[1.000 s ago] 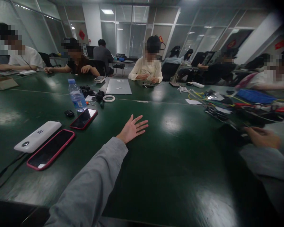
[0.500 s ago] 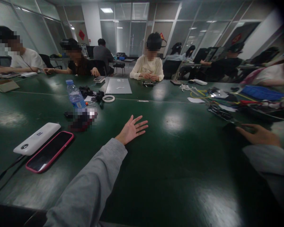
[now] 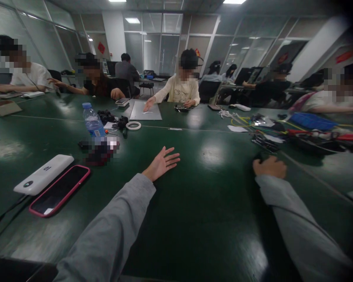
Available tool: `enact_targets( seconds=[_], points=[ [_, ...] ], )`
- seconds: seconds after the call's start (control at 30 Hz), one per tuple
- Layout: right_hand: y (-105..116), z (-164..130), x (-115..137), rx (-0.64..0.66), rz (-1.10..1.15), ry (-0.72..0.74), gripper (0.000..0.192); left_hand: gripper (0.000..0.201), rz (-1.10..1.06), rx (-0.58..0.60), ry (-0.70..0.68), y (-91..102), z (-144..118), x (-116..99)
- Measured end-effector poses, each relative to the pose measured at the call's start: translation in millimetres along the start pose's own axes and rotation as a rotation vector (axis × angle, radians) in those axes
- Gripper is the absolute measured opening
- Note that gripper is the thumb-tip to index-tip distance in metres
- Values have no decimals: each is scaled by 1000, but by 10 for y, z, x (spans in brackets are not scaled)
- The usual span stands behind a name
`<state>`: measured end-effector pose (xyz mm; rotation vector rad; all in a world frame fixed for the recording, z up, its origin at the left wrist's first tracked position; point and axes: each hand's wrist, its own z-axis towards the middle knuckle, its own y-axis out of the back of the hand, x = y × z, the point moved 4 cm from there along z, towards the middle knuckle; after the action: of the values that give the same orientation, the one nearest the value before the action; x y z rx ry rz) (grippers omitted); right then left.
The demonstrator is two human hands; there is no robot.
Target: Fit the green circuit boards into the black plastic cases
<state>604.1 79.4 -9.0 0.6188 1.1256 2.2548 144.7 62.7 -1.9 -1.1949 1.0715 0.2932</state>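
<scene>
My left hand (image 3: 162, 164) rests on the dark green table (image 3: 194, 227), palm turned up and fingers spread, holding nothing. Farther right, my right hand (image 3: 270, 167) is low over the table with its fingers curled. A small dark shape shows at its far side, but I cannot make out what it is or how firmly it is gripped. Just beyond that hand lie black tools or parts (image 3: 264, 143), too jumbled to name. Left of my left hand are a phone in a pink case (image 3: 60, 190) and a white power bank (image 3: 44, 174) with a black cable.
A water bottle (image 3: 93, 121) stands near black gear and a roll of white tape (image 3: 133, 125). A grey board (image 3: 145, 115) lies across the table, under a co-worker's hand (image 3: 149, 104). Cables and a blue tray (image 3: 313, 121) crowd the right; more people sit around.
My right hand has moved left over the table, and its fingers are now curled. My left hand stays open. A co-worker opposite has reached a hand onto the grey board.
</scene>
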Motion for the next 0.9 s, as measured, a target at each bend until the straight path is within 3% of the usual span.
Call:
enact_targets(
  seconds=[0.2,0.33,0.4,0.47,0.6,0.7,0.8,0.9],
  points=[
    [471,-1063,1572,126,376,510,49,42,530,-297,-351,183,55,-47],
    [918,-1836,2184,238,678,888,47,44,663,-457,-435,361,34,-137],
    [1100,-2103,2284,283,753,1006,51,42,667,-477,-420,403,17,-159],
    [1218,-2228,2295,280,789,1022,58,40,675,-453,-416,397,1,-167],
    [1245,-2181,2226,198,811,881,72,39,696,-399,-414,348,-12,-158],
    [1142,-2062,2170,163,815,739,63,37,759,-433,-441,336,-19,-177],
    [982,-1980,2150,292,876,632,48,35,858,-511,-426,336,-31,-195],
    [865,-1955,2159,474,1009,555,46,33,843,-510,-418,315,-36,-191]
  ],
)
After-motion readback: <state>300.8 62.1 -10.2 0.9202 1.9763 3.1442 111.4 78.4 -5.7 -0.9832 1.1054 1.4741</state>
